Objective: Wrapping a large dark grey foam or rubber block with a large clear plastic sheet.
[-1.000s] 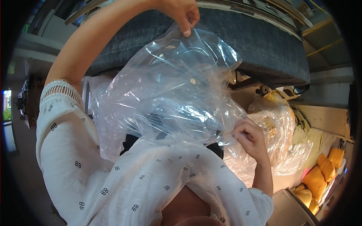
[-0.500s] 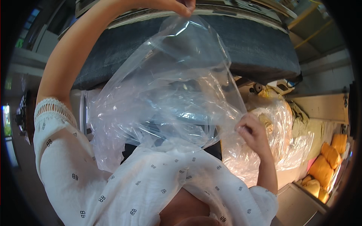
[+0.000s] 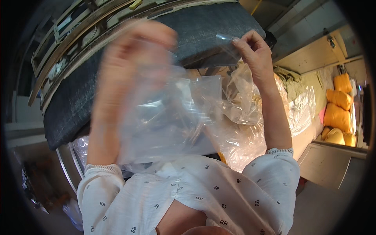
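Observation:
In front of my chest hangs a large piece of clear plastic film (image 3: 168, 113), crumpled and shiny, its lower part reaching down over my lap. My right hand (image 3: 256, 53) is raised at the right of the dark padded surface, thumb and fingers pinched on an edge of the clear film that catches the light. At the upper left, my left hand (image 3: 145, 45) is smeared by motion, over the top of the film. Its fingers cannot be made out, so whether it grips the film does not show.
Beyond my hands runs a dark grey cloth-covered bench (image 3: 203, 27) with a wooden-edged frame (image 3: 74, 43) behind it. More crumpled clear plastic (image 3: 243, 137) is heaped at the right. Farther right sit several orange bundles (image 3: 338, 102) and a pale cabinet panel (image 3: 325, 164).
My left hand has come down and nearer from its high, far position. My right hand has risen and moved away from me. The raised film has dropped lower, and the view has turned.

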### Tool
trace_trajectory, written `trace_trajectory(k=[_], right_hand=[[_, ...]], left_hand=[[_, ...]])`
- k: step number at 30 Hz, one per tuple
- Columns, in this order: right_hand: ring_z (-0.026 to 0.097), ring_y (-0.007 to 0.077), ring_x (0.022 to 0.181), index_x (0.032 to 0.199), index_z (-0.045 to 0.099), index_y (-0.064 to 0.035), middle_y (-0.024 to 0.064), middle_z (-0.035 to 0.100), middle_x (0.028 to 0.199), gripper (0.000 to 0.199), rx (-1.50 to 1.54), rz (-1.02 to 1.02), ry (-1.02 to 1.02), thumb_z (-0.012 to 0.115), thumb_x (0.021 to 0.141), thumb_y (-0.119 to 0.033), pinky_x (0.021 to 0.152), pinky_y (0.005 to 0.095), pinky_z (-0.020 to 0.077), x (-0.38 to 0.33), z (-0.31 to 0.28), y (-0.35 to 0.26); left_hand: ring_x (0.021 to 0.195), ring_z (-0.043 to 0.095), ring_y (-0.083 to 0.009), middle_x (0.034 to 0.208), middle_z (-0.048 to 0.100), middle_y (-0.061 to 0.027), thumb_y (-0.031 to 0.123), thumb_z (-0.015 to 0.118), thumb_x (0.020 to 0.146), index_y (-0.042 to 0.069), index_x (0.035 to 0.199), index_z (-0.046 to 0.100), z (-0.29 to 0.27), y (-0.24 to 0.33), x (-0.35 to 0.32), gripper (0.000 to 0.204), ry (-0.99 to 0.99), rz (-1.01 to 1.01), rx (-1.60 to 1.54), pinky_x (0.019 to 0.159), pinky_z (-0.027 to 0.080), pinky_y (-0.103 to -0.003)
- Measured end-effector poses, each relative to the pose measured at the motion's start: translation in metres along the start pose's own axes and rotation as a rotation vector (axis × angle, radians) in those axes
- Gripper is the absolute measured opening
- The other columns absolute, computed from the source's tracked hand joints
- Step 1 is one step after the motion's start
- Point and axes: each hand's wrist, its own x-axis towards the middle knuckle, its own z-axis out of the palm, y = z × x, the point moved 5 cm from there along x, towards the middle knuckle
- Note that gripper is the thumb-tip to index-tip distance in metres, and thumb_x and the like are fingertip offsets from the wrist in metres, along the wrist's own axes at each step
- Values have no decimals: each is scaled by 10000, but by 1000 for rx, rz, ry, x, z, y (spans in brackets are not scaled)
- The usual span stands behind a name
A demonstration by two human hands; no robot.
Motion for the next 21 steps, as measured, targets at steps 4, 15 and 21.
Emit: trace_trajectory(k=[4,15,21], right_hand=[[331,16,576,636,469,-70,-75,390,603,253,32,-11,24,636,799,-166,509,177,282,-3,23,-9],[325,20,559,618,467,-62,-72,379,577,270,79,27,-147,614,815,-173,492,194,278,-19,53,-12],[444,56,576,767,595,-35,-23,514,627,132,45,62,-186,599,810,-161,535,203,357,-38,49,-5]], left_hand=[[780,508,-48,856,557,8,41,594,800,50,960,588,29,-59,-2,161,38,-118,229,698,414,-177],[755,527,-99,816,529,-16,33,623,771,52,1028,596,19,-56,21,259,115,153,665,685,442,-221],[784,542,-102,832,552,-21,52,616,790,49,927,615,9,-70,28,138,63,193,569,701,441,-219]])
